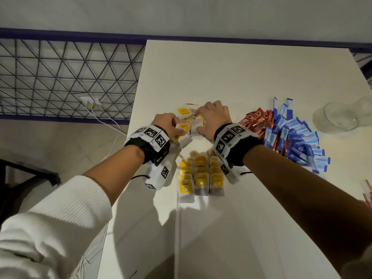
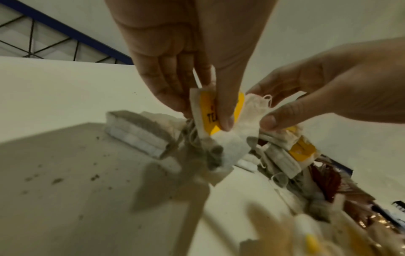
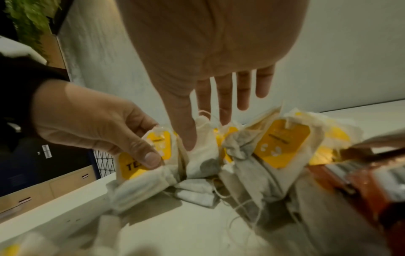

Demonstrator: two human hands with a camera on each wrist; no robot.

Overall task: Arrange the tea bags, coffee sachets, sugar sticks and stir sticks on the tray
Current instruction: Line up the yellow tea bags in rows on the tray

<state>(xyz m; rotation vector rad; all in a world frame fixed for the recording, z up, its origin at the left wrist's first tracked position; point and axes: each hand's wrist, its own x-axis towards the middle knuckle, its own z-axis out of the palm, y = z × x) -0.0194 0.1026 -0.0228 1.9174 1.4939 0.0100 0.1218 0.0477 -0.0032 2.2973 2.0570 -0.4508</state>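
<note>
A loose heap of white tea bags with yellow tags [image 1: 188, 119] lies on the white table beyond the tray. My left hand [image 1: 168, 122] pinches one tea bag [image 2: 208, 119] by its yellow tag between thumb and fingers. Right beside it, my right hand [image 1: 210, 115] pinches a plain white tea bag [image 3: 205, 155] out of the heap. Both bags are lifted a little and their strings trail into the pile. Several tea bags [image 1: 201, 176] lie in neat rows on the white tray [image 1: 231, 228], nearer to me. Red coffee sachets [image 1: 258, 122] and blue sugar sticks [image 1: 298, 141] are fanned out to the right.
A clear glass vessel [image 1: 338, 117] stands at the far right of the table [image 1: 221, 73]. Striped stir sticks [image 1: 368, 191] show at the right edge. The table's left edge drops to the floor, with a wire fence [image 1: 60, 73] and a wall socket with cable [image 1: 90, 101] there.
</note>
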